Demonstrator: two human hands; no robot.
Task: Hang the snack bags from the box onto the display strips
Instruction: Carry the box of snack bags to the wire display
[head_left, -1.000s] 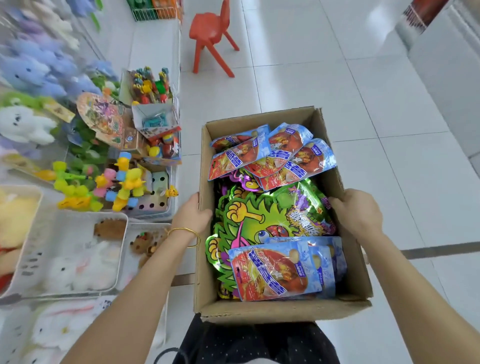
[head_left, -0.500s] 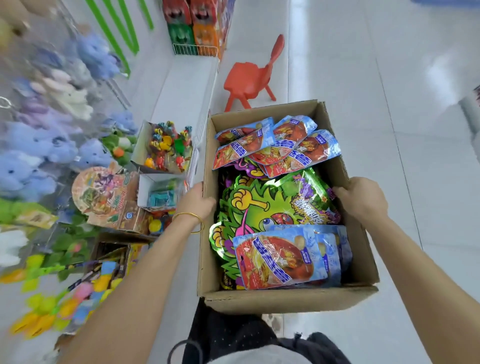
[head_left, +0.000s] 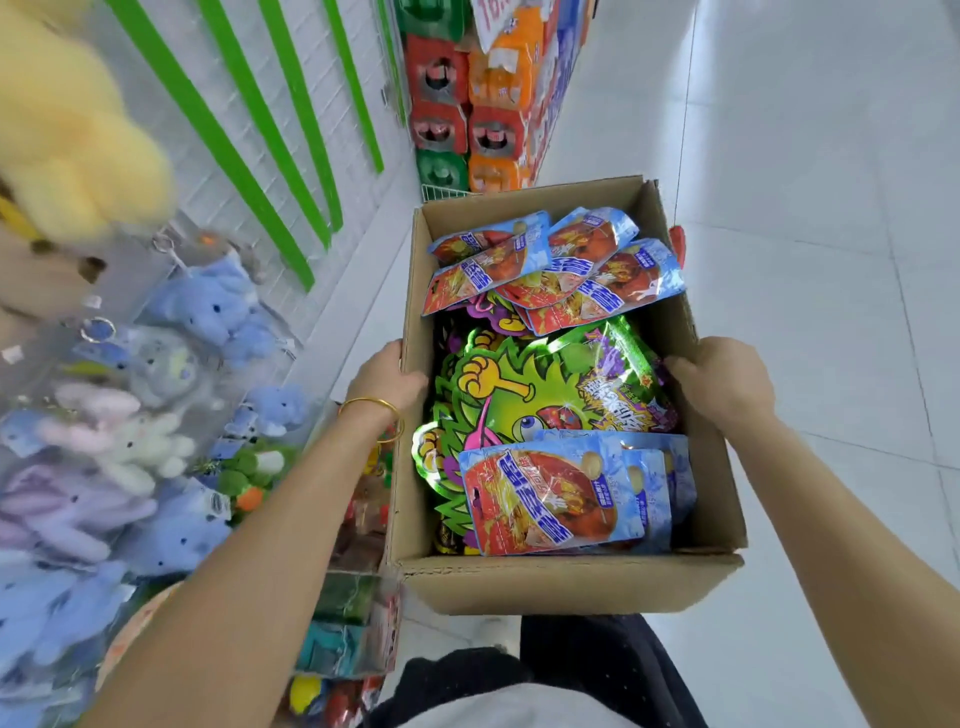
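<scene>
An open cardboard box (head_left: 571, 587) is held in front of me above the floor. My left hand (head_left: 387, 376) grips its left wall and my right hand (head_left: 724, 382) grips its right wall. Inside lie blue-and-red snack bags (head_left: 550, 499) at the near end, more blue-and-red bags (head_left: 561, 270) at the far end, and green cartoon snack bags (head_left: 524, 395) in the middle. Several green display strips (head_left: 270, 156) hang on the white wall panel at the upper left.
Plush toys (head_left: 208, 306) in blue, pink and yellow hang on the left. Stacked red, orange and green product cartons (head_left: 478, 104) stand behind the box. White tiled floor (head_left: 810, 208) stretches to the right. Small toy packs (head_left: 348, 649) sit low on the left shelf.
The view has swung up and leftward with the box carried along: the green strips and stacked cartons have come nearer, the red chair has left the view. Both hands keep their grip.
</scene>
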